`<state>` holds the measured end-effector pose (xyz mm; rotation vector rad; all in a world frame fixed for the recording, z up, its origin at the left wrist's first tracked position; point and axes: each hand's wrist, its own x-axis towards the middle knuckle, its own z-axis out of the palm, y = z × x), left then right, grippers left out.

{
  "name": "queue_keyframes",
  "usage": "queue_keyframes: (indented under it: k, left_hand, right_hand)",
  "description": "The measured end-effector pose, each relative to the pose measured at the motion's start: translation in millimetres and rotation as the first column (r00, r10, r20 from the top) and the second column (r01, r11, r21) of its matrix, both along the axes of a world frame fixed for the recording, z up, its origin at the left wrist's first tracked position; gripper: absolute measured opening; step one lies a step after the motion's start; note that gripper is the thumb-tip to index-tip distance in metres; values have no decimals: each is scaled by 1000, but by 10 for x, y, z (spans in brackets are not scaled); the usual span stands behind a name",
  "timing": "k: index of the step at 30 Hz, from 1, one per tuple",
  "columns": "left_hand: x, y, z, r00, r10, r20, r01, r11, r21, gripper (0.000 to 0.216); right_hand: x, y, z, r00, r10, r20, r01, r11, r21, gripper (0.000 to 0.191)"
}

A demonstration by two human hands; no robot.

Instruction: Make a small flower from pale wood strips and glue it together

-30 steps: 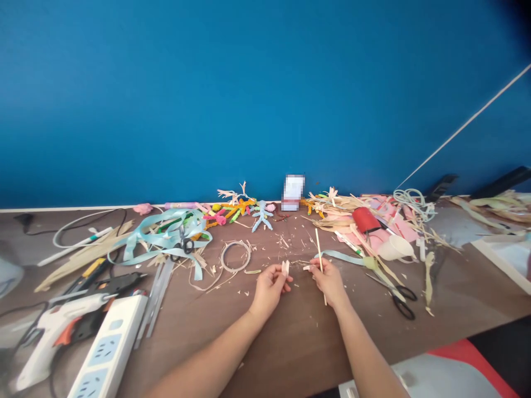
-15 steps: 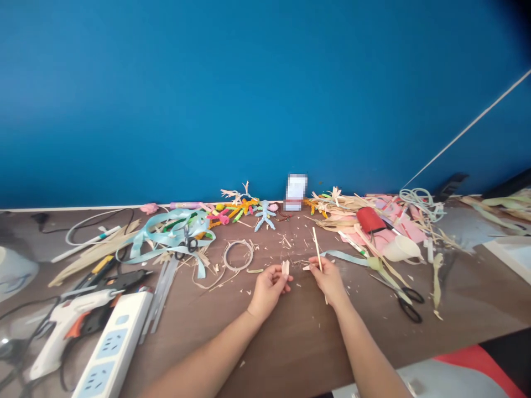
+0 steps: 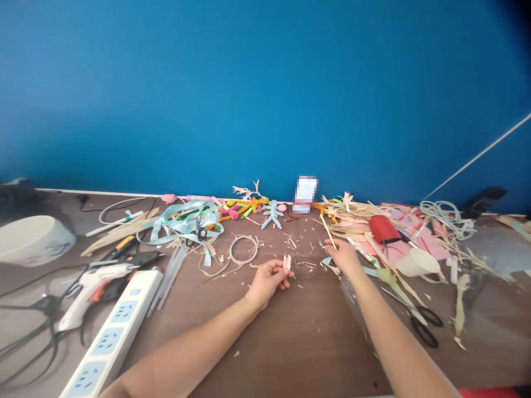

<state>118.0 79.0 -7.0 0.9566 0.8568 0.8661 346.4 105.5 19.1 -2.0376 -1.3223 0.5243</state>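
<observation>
Between the thumb and fingers of my left hand (image 3: pixel 270 281) is a small pale strip of husk-like material (image 3: pixel 287 262), held upright over the middle of the table. My right hand (image 3: pixel 345 257) is closed on a thin pale stick (image 3: pixel 328 231) that points up and away to the left. Beneath and beside that hand lies a light blue ribbon (image 3: pixel 370 271). Small pale scraps (image 3: pixel 291 241) are scattered on the table just beyond both hands. A roll of tape or ring (image 3: pixel 243 250) lies left of my left hand.
At the left are a white power strip (image 3: pixel 112 337), a glue gun (image 3: pixel 93 284) and a white bowl (image 3: pixel 35 240). Black-handled scissors (image 3: pixel 425 326), a red spool (image 3: pixel 384 229) and a white cup (image 3: pixel 418 262) lie right. Colourful twisted figures (image 3: pixel 271 213) line the blue wall.
My right hand has moved away to the right with the stick, widening the gap between my hands. My left hand still holds the pale strip. The view has turned slightly left.
</observation>
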Motion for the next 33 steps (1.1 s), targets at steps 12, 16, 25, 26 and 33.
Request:
queue_keyframes:
  k: [12,16,25,26,33]
  left_hand:
    - [-21,14,13,999,-31,23,31,999,10,25]
    - [-27,9,17,996,-85,-27,86,995,51,27]
    - [-60,-18,17,982,-182,-46,187,973,137,29]
    - [-62,-21,18,979,-197,-48,202,968,146,29]
    - [-69,-40,11,964,-262,-47,266,948,176,30]
  right_hand:
    - [-920,-611,23,907,410,-99,-415,909,-30,32]
    - [-913,-586,54,888,456,-60,-456,890,10,34]
    - [-959,-581,53,819,456,-349,-494,869,-23,49]
    - [-962,-583,33,787,420,-453,-490,871,-43,50]
    - [-868,-614,-4,455,84,-886,-590,774,-230,49]
